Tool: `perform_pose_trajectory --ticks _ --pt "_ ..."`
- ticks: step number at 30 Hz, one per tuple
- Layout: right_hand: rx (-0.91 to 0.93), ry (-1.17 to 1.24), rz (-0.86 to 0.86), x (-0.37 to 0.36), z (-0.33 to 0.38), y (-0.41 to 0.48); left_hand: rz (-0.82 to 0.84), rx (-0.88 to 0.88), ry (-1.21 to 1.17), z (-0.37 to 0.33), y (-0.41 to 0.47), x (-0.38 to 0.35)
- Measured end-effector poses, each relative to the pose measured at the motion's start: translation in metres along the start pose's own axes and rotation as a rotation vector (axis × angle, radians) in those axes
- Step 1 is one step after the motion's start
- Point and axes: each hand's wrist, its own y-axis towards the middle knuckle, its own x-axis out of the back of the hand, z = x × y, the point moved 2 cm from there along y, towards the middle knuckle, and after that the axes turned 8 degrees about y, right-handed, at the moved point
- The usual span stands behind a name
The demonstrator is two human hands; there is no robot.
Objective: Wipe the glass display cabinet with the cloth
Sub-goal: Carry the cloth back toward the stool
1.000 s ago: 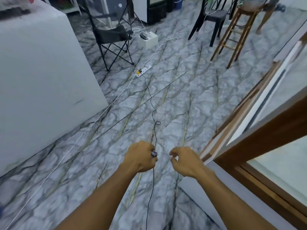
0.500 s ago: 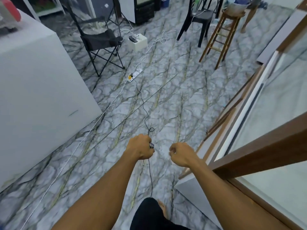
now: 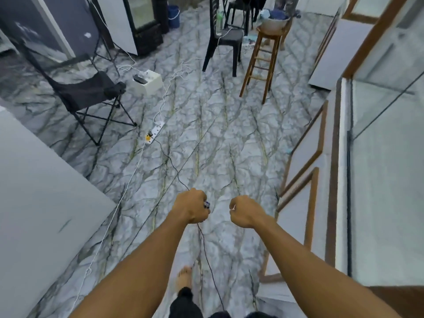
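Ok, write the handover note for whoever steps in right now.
Left hand: grips a small dark object on a thin black cable.
Right hand: curled, holding nothing.
Glass display cabinet: on the right, neither hand touching it.
Cloth: not in either hand, none clearly in view.
Done: no wiping evident.
To do: get the cloth, wipe the glass.

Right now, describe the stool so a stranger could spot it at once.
Follow the glass cabinet on the right to the far floor. Beside the black plastic chair stands the stool. It alone is tall brown wood with rungs, a basin on its seat.
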Motion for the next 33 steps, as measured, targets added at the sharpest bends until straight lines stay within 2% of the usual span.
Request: perform_pose_trajectory --ticks 7,13,33 --pt "-0.115 0.101 -0.037 0.034 0.046 0.080 0.059 -0.156 0.069 0.041 0.100 0.053" --pt "-0.187 0.180 -0.037 0.081 0.037 0.168 0.090 -0.220 0.071 0.043 0.211 0.089" --pt "-0.165 0.230 -0.060 0.403 -0.037 0.561 0.096 -0.163 -0.009 -0.030 0.688 0.260"
